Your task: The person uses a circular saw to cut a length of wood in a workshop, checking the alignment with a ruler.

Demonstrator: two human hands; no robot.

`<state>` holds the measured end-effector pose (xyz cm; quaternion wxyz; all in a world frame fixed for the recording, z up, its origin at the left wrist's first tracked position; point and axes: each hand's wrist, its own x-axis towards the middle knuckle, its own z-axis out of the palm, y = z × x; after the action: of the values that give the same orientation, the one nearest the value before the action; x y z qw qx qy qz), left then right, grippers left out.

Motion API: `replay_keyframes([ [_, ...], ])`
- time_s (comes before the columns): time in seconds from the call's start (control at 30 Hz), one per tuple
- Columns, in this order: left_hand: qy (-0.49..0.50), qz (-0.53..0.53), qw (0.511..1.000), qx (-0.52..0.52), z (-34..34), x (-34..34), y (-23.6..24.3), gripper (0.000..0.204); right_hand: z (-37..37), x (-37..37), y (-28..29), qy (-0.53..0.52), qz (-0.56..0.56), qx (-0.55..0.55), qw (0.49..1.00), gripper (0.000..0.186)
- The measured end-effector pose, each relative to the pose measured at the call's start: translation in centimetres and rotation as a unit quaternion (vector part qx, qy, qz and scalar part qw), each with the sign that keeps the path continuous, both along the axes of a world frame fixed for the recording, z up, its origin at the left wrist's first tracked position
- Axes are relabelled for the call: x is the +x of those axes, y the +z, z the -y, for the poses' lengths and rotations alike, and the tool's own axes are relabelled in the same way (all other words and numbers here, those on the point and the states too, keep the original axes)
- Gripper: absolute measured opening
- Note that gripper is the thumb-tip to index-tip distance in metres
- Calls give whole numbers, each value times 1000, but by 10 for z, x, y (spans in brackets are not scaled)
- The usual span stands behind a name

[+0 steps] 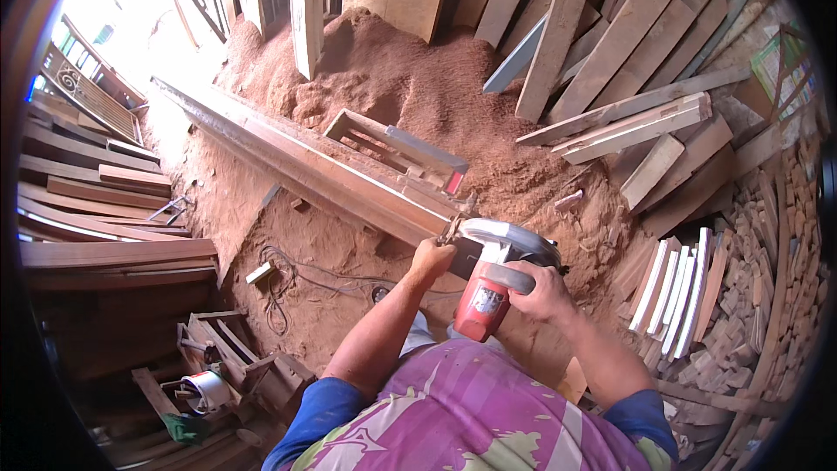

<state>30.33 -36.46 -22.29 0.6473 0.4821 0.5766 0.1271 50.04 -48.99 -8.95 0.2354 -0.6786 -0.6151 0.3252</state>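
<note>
A red circular saw (478,303) with a silver blade guard sits at the near end of a long wooden beam (301,173). My right hand (542,291) is wrapped around the saw's grey rear handle. At the beam's near end, just left of the guard, my left hand (432,258) is closed; what its fingers hold is hidden. The beam slants away to the far left. A small wooden frame (397,146) with a red-marked end lies along the beam's far side. The blade and the cut line cannot be seen.
Reddish sawdust (392,65) is heaped beyond the beam. A dark power cord (301,275) loops over the ground at left. Planks (628,44) lean at the back right, boards (113,253) are stacked at left, and offcuts (741,331) pile up at right.
</note>
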Motion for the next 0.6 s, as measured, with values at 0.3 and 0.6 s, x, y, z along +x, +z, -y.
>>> replay_keyframes([
  [0.3,20,-1,1000,4,-8,-8,-8,20,-7,-10,1,-13,7,-34,999,41],
  [0.6,14,-3,1000,7,-16,-17,-12,22,-15,-16,-3,-5,22,-1,1000,38],
])
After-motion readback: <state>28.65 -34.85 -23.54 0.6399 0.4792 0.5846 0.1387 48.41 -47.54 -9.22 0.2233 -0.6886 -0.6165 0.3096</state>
